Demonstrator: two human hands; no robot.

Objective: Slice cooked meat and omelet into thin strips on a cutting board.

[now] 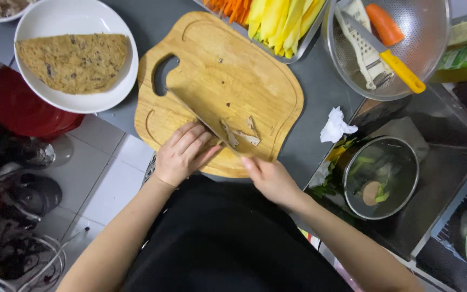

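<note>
A wooden cutting board [244, 70] lies on the grey counter [320, 103]. Pale brown meat slices [240, 135] sit near its front edge. My left hand [184, 152] rests with curled fingers on the board, pressing on the food just left of the slices. My right hand [268, 179] is at the board's front edge, gripping the handle of a broad knife [201, 113]. The blade runs diagonally across the board and meets the slices. The handle is hidden inside my hand.
A white plate [77, 16] with a folded brown omelette sits at the back left. A tray of carrot and yellow strips [277, 19] stands behind the board. At the right are a metal colander [428, 32] holding a grater and carrot, a crumpled tissue [335, 125] and a scrap pot [380, 178].
</note>
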